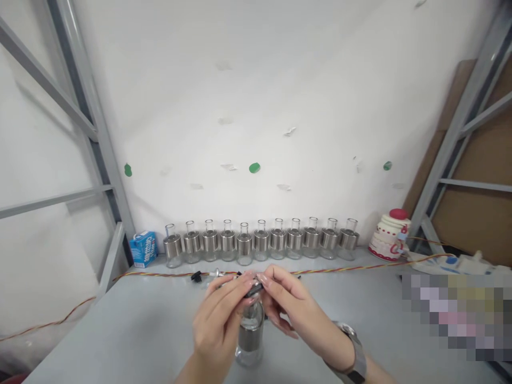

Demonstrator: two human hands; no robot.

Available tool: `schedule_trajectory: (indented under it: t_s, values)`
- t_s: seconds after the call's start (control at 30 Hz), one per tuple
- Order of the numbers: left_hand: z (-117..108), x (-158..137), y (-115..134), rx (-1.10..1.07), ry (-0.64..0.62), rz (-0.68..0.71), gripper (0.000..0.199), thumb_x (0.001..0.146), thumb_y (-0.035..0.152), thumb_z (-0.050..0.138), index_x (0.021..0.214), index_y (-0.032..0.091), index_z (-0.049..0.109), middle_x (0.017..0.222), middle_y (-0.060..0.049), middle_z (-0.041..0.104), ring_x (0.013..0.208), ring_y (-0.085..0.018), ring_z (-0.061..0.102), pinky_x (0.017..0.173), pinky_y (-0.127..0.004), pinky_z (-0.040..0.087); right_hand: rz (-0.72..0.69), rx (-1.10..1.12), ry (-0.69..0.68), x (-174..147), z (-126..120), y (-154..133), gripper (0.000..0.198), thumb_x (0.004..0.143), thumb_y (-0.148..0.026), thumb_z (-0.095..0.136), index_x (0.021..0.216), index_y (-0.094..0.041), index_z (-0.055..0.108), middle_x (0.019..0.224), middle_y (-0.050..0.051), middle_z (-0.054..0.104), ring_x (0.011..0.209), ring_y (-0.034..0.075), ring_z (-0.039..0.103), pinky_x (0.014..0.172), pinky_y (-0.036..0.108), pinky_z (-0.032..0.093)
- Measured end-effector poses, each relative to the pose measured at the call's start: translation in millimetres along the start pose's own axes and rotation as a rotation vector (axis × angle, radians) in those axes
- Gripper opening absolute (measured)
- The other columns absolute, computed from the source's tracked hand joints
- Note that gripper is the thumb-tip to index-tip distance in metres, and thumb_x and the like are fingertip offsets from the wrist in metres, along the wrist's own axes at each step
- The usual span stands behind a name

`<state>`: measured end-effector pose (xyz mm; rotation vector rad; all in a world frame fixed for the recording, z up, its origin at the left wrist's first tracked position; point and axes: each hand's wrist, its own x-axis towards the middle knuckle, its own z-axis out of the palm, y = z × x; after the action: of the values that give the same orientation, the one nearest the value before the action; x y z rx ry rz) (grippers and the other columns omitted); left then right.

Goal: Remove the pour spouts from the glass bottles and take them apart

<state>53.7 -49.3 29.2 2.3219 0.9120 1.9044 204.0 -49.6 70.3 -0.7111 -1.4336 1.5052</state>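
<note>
A glass bottle (250, 341) with a metal band round its middle stands upright on the grey table, right below my hands. Over its neck, my left hand (222, 314) pinches a small black part (253, 290), perhaps a stopper or cap. My right hand (290, 306) meets it there, thumb and forefinger closed on the top of the same black part. The fingers cover most of the part and the bottle's mouth, so its exact shape is hidden. A watch with a grey strap (356, 352) is on my right wrist.
Several banded glass bottles (244, 245) line the wall. A blue carton (144, 249) is at the left, a cream jar with a red lid (390, 234) at the right. Twisted wire (336, 270) crosses the table; small black and clear parts (196, 276) lie near it.
</note>
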Motion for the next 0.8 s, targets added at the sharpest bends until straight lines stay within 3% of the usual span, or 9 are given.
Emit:
schedule_trajectory:
  t_s: [0.1,0.23,0.33,0.4,0.63,0.8]
  values:
    - [0.8,3.6,0.6,-0.088,0.005,-0.138,0.036,0.076,0.008,0.052,0.103,0.03,0.06,0.108,-0.001,0.062,0.101,-0.02,0.055,0.089,-0.035,0.042,0.017,0.037,-0.059,-1.3,-3.1,4.7,0.035,0.078,-0.05,0.049,0.066,-0.02,0.035,0.041,-0.01,0.039,0.03,0.002,0.026,0.029,0.013,0.018]
    - [6.0,11.4,2.6,-0.419,-0.037,-0.488,0.033,0.074,0.019,0.058,0.106,0.027,0.059,0.122,-0.003,0.053,0.114,-0.022,0.046,0.095,-0.035,0.038,0.08,0.172,-0.06,0.9,-8.6,15.5,0.032,0.079,-0.047,0.049,0.067,-0.02,0.038,0.039,-0.011,0.037,0.027,0.001,0.018,0.028,0.014,0.012]
    - [12.0,14.4,2.8,-0.71,-0.079,-0.745,0.034,0.075,0.026,0.059,0.108,0.025,0.058,0.116,-0.005,0.058,0.111,-0.022,0.049,0.093,-0.033,0.041,0.138,0.279,-0.084,2.5,-11.7,20.0,0.028,0.081,-0.044,0.049,0.07,-0.019,0.043,0.038,-0.012,0.036,0.026,0.0,0.014,0.027,0.015,0.009]
    - [15.1,13.8,1.4,-0.789,-0.043,-0.847,0.029,0.077,0.03,0.057,0.105,0.022,0.061,0.109,-0.006,0.062,0.106,-0.021,0.053,0.09,-0.03,0.043,0.15,0.33,-0.099,2.7,-11.9,20.3,0.025,0.081,-0.04,0.05,0.071,-0.018,0.045,0.037,-0.012,0.036,0.024,0.0,0.014,0.027,0.015,0.009]
    - [18.8,6.9,-1.5,-0.71,0.098,-0.909,0.022,0.072,0.031,0.061,0.089,0.018,0.067,0.098,-0.006,0.067,0.095,-0.02,0.059,0.083,-0.026,0.046,0.134,0.458,-0.088,1.9,-5.9,18.6,0.02,0.082,-0.031,0.049,0.07,-0.016,0.048,0.037,-0.01,0.038,0.023,0.0,0.015,0.025,0.015,0.007]
    - [25.5,0.7,5.2,-0.687,0.158,-0.929,0.028,0.071,0.034,0.062,0.093,0.018,0.066,0.103,-0.007,0.065,0.1,-0.022,0.056,0.087,-0.029,0.045,0.104,0.511,-0.091,2.1,-3.2,20.9,0.02,0.084,-0.027,0.046,0.069,-0.015,0.05,0.035,-0.01,0.038,0.021,0.0,0.015,0.025,0.015,0.008]
